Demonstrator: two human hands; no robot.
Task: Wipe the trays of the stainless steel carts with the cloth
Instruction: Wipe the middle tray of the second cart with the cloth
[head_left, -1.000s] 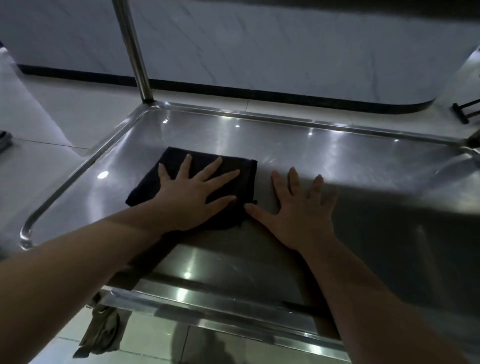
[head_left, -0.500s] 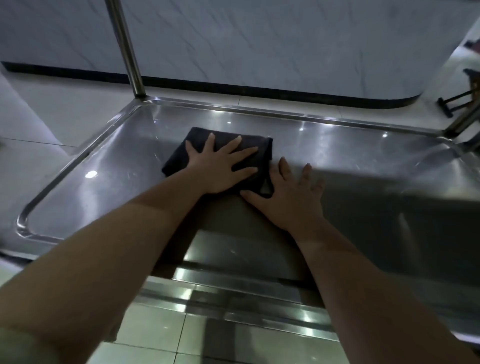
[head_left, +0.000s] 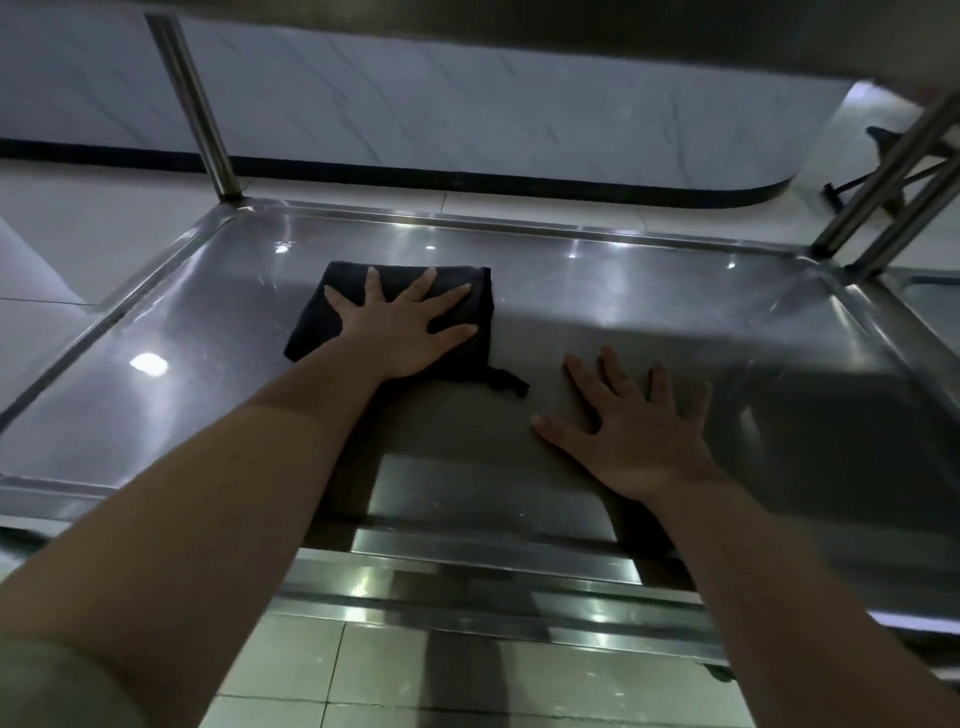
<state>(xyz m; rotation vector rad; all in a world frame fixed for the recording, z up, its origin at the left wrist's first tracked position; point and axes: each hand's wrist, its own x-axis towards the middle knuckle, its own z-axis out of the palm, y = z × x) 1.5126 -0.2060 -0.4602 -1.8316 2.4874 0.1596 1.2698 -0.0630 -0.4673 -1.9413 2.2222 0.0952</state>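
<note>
- Left hand (head_left: 400, 332) lies flat, fingers straight and spread, palm pressing down on the dark folded cloth (head_left: 311, 332). No finger curls round it.
- The cloth now sits farther out on the tray (head_left: 623, 291) than a second ago, pushed away from the body toward the far rim ahead of the fingertips.
- Right hand (head_left: 636, 436) is also flat, fingers spread, palm on bare steel, holding nothing. Half a second ago its thumb was up against the cloth; now bare tray lies between them.
- Reading: a forward wiping stroke under the left hand, with the right hand bracing. The middle strip looks covered. The steel off the left little-finger side and beyond the right hand probably remains to be wiped.
- A loose tail of cloth (head_left: 506, 384) trails from the near corner on the left thumb's side. It may bunch on the pull back.
- A post (head_left: 200, 114) stands ahead and outward of the left hand. Paired posts (head_left: 893, 171) stand ahead and outward of the right hand.
- An upper shelf (head_left: 467, 26) hangs overhead, and the tile floor (head_left: 441, 675) shows below the forearms.
- The corners at the posts look awkward for a flat palm.
</note>
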